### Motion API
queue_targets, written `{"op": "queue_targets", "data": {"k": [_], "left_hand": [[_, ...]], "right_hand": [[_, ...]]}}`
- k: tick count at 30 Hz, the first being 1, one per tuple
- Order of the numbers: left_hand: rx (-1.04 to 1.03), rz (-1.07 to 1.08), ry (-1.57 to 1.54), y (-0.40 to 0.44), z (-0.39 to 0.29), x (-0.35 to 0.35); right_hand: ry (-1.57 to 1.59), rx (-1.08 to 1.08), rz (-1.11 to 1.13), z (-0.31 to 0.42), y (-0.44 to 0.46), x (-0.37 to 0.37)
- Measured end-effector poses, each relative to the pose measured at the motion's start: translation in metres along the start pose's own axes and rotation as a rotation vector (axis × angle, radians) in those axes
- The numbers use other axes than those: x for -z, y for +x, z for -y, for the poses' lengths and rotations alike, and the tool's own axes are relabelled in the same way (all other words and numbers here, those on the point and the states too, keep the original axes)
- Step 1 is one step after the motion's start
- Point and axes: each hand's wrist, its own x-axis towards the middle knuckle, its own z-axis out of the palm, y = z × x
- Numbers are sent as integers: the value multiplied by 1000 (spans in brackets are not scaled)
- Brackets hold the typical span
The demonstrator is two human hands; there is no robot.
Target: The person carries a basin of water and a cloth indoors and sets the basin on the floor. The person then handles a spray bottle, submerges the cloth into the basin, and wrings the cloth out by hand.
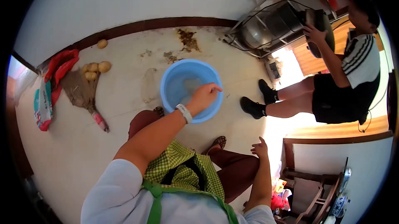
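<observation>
A light blue plastic basin [168, 107] stands on the floor before my feet. Inside it is what looks like water, with a pale blurred patch whose kind I cannot make out. My left hand [203, 98], a white band on its wrist, is held over the basin's right part. Its fingers are curled together, and I see nothing in them. By my knee, my right hand [260, 148] has its fingers apart and holds nothing. Several potatoes [104, 66] lie at the left around the mouth of a brown mesh sack [81, 91]. Another potato [102, 44] sits near the wall.
Red and teal plastic bags [43, 103] lie at far left. At right a person [345, 74] stands holding a dark, rounded object [322, 33] beside a metal rack [266, 26] with pots. A wooden chair [316, 199] is at lower right. Brown stains [188, 40] mark the floor.
</observation>
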Motion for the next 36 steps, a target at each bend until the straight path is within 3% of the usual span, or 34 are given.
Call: {"op": "queue_targets", "data": {"k": [3, 5, 28, 32, 36], "left_hand": [[19, 27, 7, -7, -5, 1], [-81, 16, -30, -4, -4, -1], [34, -1, -61, 7, 19, -8], [110, 1, -131, 2, 9, -2], [95, -34, -41, 5, 47, 11]], "right_hand": [[-44, 0, 35, 2, 2, -2], [-36, -3, 39, 3, 1, -2], [15, 23, 66, 8, 2, -2], [-17, 222, 3, 10, -9, -1], [25, 397, -37, 6, -11, -4]]}}
